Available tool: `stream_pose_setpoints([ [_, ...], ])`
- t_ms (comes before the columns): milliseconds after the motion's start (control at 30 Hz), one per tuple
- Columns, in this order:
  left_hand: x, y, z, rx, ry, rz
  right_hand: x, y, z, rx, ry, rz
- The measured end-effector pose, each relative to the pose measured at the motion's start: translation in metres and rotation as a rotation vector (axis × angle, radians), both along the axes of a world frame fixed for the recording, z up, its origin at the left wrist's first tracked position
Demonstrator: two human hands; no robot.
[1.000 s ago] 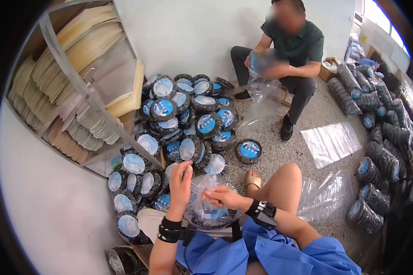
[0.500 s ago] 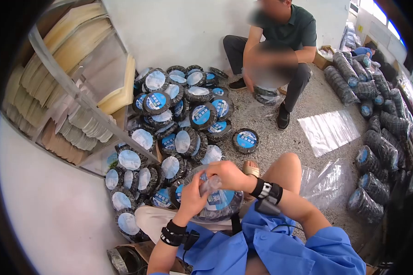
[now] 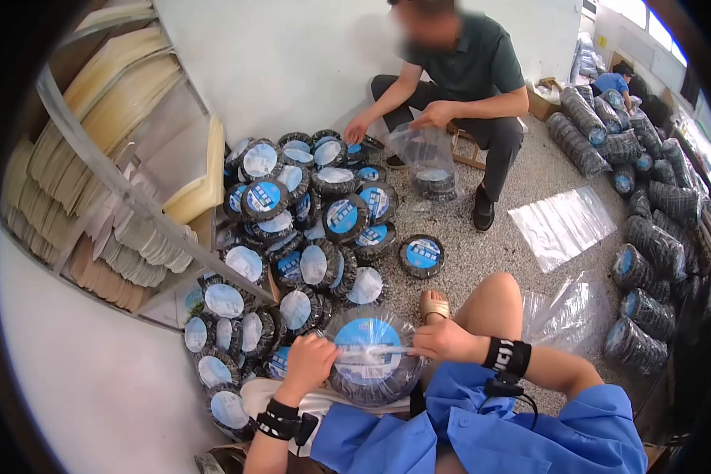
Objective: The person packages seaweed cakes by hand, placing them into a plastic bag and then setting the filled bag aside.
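In my lap rests a bagged stack of round black rolls (image 3: pixel 375 385), its top carrying a round blue label. A clear plastic bag (image 3: pixel 375 350) covers the stack, and its gathered edge is pulled into a taut strip across the label. My left hand (image 3: pixel 311 365) is closed on the left end of that strip. The right end is pinched in my right hand (image 3: pixel 451 342). Both wrists wear black bands.
Left of my legs is a heap of black rolls with blue labels (image 3: pixel 344 219); one roll (image 3: pixel 421 255) lies apart. Across from me a person (image 3: pixel 470 71) squats with a bagged roll (image 3: pixel 434 180). Wrapped bundles (image 3: pixel 648 265) line the right; plastic sheets (image 3: pixel 563 227) lie on the floor.
My hands were together at the bunched bag; they have moved apart, drawing its edge into a strip. The other person now reaches one hand to the heap, the other holding up a bag.
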State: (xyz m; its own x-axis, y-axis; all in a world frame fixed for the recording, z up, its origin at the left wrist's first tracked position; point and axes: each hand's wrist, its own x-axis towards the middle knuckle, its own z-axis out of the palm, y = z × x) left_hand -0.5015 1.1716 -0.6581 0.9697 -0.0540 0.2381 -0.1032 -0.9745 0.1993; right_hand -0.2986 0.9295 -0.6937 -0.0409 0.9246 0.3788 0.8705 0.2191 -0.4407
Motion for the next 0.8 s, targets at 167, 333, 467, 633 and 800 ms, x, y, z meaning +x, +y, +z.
stream_pose_setpoints([
  [167,0.0,0.006,-0.005,-0.256,-0.076,0.194,-0.011,0.002,0.049,0.057,0.133,-0.01],
  [333,0.026,-0.022,-0.005,-0.436,-0.082,0.278,-0.032,0.063,0.021,-0.199,1.124,-0.003],
  [467,0.016,-0.049,0.028,-0.502,-0.159,0.435,-0.041,0.067,0.027,-0.172,1.075,-0.137],
  [633,0.01,-0.105,0.074,-1.004,-0.1,0.099,-0.047,0.072,0.008,0.117,0.664,-0.077],
  [800,-0.007,-0.12,0.096,-1.138,0.406,-0.805,-0.021,0.063,0.003,0.059,0.898,-0.193],
])
